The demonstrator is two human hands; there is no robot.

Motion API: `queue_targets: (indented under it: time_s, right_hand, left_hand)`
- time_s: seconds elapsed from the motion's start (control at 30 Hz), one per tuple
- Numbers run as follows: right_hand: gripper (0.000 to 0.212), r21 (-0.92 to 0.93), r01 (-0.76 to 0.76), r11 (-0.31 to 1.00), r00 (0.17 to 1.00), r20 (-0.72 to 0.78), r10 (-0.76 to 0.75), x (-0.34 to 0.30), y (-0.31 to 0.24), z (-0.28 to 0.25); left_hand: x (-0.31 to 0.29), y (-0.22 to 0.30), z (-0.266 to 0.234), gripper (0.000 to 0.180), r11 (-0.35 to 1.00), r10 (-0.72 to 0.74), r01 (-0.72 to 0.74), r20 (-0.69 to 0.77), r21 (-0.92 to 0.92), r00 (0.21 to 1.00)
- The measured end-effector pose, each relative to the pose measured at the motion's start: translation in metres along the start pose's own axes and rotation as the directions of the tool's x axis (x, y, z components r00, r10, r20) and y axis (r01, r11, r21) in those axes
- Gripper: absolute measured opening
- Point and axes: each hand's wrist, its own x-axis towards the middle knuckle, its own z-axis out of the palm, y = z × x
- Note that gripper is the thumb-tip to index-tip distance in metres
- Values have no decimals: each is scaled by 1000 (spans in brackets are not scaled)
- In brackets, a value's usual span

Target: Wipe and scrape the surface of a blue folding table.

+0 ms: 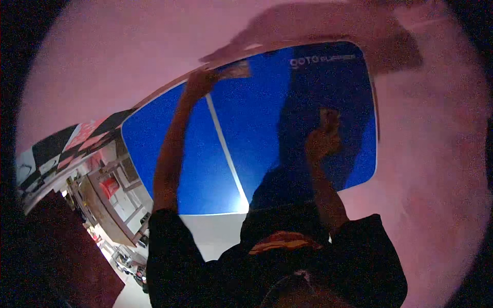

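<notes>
Blue panel (pixel 257 118), glossy, round-cornered: white-edged, crossed by one white line (pixel 222 136), shadowed at right; spread below both hands. Left hand (pixel 202 83): seen at far edge, beside a pale piece (pixel 237 70). Right hand (pixel 323 143): seen over shadow. Opening and grip of either cannot be told.

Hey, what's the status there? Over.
Left fingers near upper edge of blue white-lined board. Right fingers over its right part. Both grips unclear. Dark shadow across board.
</notes>
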Motion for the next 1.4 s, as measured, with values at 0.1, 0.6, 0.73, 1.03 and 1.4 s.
queue_targets:
  time_s: [0.1, 0.6, 0.73, 1.03, 1.4]
  right_hand:
    - [62, 290, -262, 921, 940, 293, 175, 2, -3, -5]
    - [53, -23, 668, 744, 725, -203, -658, 64, 0, -35]
    - [45, -344, 555, 757, 749, -189, -635, 125, -55, -32]
    - [38, 113, 626, 772, 778, -25, -628, 39, -236, 18]
    - [39, 332, 933, 135, 115, 80, -990, -109, -83, 1]
  left_hand:
    - [-40, -42, -17, 22, 964, -102, 91, 29, 250, 994]
    - [-71, 9, 42, 16, 964, -250, 246, -28, -105, 968]
    - [-257, 14, 47, 22, 825, -550, 553, 56, -117, 833]
    - [-422, 169, 113, 30, 267, -959, 773, -79, -576, 272]
    - [-388, 203, 95, 26, 462, -866, 611, -176, -643, 469]
